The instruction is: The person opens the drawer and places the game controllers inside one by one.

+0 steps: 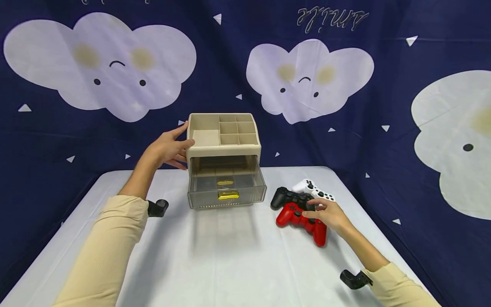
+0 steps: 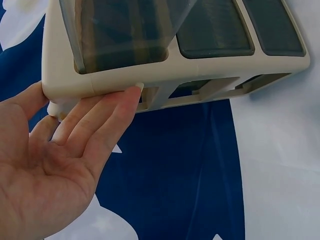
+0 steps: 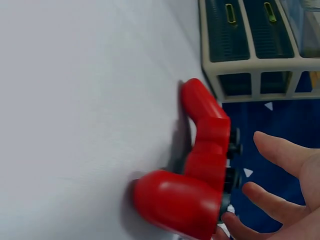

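A cream desktop drawer unit (image 1: 224,151) stands at the back of the table, its clear top drawer (image 1: 203,198) pulled out, showing a yellow handle (image 1: 228,195). My left hand (image 1: 167,148) rests on the unit's left side near the top; in the left wrist view its extended fingers (image 2: 107,117) lie along the cream frame. To the right, my right hand (image 1: 330,214) hovers over a red game controller (image 1: 284,215), fingers spread and apart from it in the right wrist view. A black controller (image 1: 281,197) lies just behind, partly hidden, with a white controller (image 1: 305,185) behind that.
The unit's top has a divided tray (image 1: 205,138). Below the pulled-out drawer, more dark drawers (image 3: 227,37) sit closed in the right wrist view. A white cloth (image 1: 230,273) covers the table, and a dark blue curtain (image 1: 220,64) with clouds hangs close behind.
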The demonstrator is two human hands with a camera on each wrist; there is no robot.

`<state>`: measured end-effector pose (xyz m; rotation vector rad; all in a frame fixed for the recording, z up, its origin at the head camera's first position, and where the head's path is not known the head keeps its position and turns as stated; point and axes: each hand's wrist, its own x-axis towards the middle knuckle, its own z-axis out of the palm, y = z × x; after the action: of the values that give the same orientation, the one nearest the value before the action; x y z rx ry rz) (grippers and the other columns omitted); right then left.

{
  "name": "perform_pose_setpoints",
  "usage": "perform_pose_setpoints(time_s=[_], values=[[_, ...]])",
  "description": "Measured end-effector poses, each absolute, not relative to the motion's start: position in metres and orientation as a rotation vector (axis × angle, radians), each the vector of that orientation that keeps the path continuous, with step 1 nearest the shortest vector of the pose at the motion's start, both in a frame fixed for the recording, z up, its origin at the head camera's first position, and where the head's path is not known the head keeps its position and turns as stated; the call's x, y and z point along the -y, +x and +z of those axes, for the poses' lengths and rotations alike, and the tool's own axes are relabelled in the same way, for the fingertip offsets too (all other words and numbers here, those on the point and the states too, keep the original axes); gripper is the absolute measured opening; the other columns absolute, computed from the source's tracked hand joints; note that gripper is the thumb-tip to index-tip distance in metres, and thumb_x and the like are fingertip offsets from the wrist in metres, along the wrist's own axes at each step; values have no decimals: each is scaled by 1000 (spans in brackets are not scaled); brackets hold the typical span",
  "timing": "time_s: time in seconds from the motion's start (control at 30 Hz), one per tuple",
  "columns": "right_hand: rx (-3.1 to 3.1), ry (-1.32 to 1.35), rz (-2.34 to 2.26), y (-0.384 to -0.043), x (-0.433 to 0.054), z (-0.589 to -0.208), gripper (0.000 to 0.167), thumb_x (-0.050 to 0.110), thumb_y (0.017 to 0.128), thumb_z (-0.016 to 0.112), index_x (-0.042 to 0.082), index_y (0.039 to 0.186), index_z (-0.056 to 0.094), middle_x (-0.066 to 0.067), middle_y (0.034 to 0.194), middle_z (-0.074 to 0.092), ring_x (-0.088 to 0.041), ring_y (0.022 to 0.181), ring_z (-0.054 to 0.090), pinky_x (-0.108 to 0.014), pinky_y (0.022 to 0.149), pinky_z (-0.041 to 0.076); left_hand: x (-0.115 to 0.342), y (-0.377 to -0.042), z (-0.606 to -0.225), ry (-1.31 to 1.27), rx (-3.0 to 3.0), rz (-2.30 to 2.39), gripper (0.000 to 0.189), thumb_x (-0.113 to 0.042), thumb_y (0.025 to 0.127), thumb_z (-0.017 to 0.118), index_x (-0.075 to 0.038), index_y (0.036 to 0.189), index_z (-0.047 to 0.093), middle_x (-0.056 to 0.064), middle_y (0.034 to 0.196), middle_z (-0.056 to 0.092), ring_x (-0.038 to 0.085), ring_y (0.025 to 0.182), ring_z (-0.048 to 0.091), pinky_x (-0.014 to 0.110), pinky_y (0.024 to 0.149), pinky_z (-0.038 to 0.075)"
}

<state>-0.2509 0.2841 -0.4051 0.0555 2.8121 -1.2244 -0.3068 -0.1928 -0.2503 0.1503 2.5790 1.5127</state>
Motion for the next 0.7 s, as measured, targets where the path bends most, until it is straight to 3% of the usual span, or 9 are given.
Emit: perform_pose_setpoints(time_s=[0.27, 0.47, 0.7], values=[[-2869, 28, -1149, -248, -286, -420, 68, 35, 75, 89, 3, 131, 66, -30, 121, 64, -38, 109, 61, -40, 86, 49, 192, -307, -250, 148, -2569, 1522, 75, -33, 108, 50, -42, 160, -3, 38, 133, 58, 45, 113, 68, 54, 85, 60], [-2895, 35, -1124, -246, -286, -426, 68, 35, 74, 89, 5, 130, 66, -31, 127, 63, -40, 114, 60, -48, 94, 48, 192, -305, -251, 150, -2569, 1533, 76, -32, 108, 51, -42, 161, -2, 38, 132, 58, 45, 112, 68, 54, 85, 61], [-2917, 61, -1082, -246, -286, -431, 68, 37, 73, 90, 4, 128, 67, -28, 124, 66, -38, 109, 62, -47, 91, 50, 191, -303, -250, 144, -2570, 1537, 75, -31, 108, 51, -41, 161, -1, 38, 131, 59, 46, 112, 68, 53, 85, 61]])
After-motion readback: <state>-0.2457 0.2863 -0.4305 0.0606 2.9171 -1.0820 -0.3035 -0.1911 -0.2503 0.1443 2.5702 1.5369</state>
